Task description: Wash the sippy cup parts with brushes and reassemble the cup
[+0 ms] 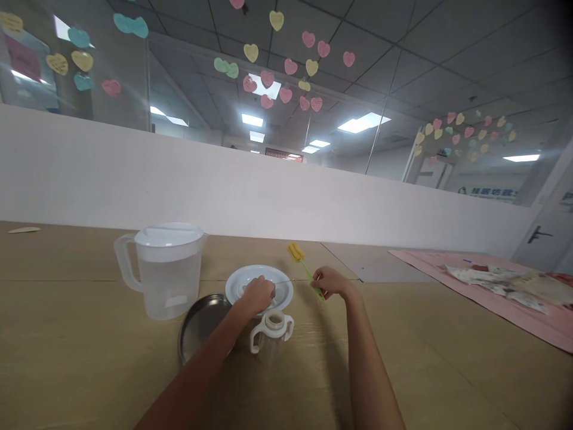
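Note:
My right hand is closed round the lower end of the light green handle of a bottle brush. Its yellow sponge head points up and away to the left. Over a white plate is my left hand, fingers curled together; whatever they grip is hidden, though small whitish parts show on the plate. In front of the plate stands a clear baby bottle with two white side handles and an uncapped neck. A round metal tray lies partly behind my left forearm.
A lidded translucent pitcher of clear liquid stands left of the plate. At the far left lies a flat pale stick. A pink cloth with papers on it covers the right side. A white wall borders the table's back.

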A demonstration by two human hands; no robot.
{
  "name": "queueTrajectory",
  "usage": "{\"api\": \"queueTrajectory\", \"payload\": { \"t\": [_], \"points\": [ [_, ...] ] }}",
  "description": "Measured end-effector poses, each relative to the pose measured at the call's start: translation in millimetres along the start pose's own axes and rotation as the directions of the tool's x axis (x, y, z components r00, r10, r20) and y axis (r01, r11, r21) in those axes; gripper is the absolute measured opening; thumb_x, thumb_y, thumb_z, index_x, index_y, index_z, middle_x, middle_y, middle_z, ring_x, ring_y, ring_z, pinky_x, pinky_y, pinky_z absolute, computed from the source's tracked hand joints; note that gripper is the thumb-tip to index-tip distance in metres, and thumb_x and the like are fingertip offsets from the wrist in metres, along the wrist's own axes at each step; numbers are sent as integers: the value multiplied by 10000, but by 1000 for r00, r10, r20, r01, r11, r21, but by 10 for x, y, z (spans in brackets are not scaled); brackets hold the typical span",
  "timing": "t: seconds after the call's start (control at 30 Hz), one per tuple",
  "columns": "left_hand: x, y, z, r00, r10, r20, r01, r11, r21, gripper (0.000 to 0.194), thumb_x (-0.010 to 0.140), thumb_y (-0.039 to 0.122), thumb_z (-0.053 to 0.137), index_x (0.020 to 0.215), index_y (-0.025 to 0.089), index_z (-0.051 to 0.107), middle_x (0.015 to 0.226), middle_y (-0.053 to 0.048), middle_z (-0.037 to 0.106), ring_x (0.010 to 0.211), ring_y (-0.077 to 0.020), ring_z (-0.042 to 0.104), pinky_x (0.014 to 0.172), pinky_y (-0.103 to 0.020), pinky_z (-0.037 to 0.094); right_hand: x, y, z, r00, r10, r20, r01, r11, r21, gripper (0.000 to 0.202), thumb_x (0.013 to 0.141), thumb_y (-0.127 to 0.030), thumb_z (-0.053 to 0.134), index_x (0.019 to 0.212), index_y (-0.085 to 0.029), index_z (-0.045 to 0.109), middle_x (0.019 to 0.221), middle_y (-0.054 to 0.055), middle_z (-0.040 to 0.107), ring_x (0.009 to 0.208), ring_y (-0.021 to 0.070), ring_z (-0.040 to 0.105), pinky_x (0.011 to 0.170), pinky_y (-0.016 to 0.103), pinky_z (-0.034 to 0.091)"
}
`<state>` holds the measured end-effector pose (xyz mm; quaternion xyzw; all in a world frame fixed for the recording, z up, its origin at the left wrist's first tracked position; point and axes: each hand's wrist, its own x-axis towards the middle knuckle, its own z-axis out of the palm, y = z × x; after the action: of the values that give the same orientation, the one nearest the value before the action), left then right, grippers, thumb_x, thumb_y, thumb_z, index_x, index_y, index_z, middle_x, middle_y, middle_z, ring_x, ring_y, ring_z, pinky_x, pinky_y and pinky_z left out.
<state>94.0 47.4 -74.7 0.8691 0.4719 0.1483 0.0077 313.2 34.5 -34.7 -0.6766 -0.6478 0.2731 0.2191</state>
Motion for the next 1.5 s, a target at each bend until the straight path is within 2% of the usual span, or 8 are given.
{"api": "queueTrajectory", "payload": {
  "t": [0.27,0.47,0.6,0.77,0.97,1.27,1.4,1.5],
  "points": [
    [-64,-78,-65,1000,23,-17,-25,991,-133,200,612,77,516,718,193,640,750,-25,650,769,-179,571,668,-258,410,-139,-126,-42,996,-32,-81,38,997,68,80,730,-95,473,750,-154,422,694,45,596,467,93,562,409,174,404],
    [-52,-250,-184,978,-60,-199,1,958,-287,290,658,70,461,854,167,652,818,-53,654,799,-174,574,749,-268,417,-222,-307,-76,953,-216,-212,240,966,94,207,765,-78,367,924,-156,475,730,31,577,578,80,559,509,157,409],
    [-18,-279,-342,892,-244,-379,60,897,-438,298,748,162,409,956,146,622,917,-84,633,790,-166,575,744,-274,434,-284,-458,-49,914,-305,-268,332,941,61,278,735,-99,369,965,-157,513,699,7,561,550,76,514,509,161,373],
    [-9,-239,-509,780,-415,-468,17,762,-648,333,746,295,453,983,112,599,742,-45,622,653,-146,577,618,-247,448,-350,-697,88,846,-400,-353,407,912,-56,262,747,-191,362,903,-167,570,641,-12,530,569,103,462,514,190,320],
    [-89,-175,-673,747,-530,-402,-120,488,-865,345,652,401,588,837,116,649,534,19,536,487,-100,478,485,-213,376,-385,-878,259,792,-443,-420,383,896,-223,258,788,-384,423,791,-195,599,556,-19,494,510,102,396,492,198,261],
    [-92,-118,-759,811,-536,-233,-173,159,-972,276,674,385,541,644,118,602,529,24,496,468,-75,459,518,-223,386,-451,-928,244,750,-500,-433,429,866,-258,351,813,-423,410,789,-176,658,559,2,520,502,94,394,492,195,269],
    [-69,-136,-731,772,-583,-253,-203,151,-967,275,682,382,562,667,114,622,621,-5,558,581,-91,510,616,-232,416,-434,-890,203,745,-473,-470,419,880,-222,360,790,-437,436,794,-166,673,537,-1,507,491,91,380,484,201,261],
    [-65,-160,-736,767,-617,-175,-225,-3,-974,195,692,309,596,768,133,633,755,-23,585,727,-111,550,709,-240,435,-420,-837,145,720,-429,-545,405,898,-172,366,770,-446,455,804,-160,680,525,-5,490,493,91,362,488,207,256]
  ]
}}
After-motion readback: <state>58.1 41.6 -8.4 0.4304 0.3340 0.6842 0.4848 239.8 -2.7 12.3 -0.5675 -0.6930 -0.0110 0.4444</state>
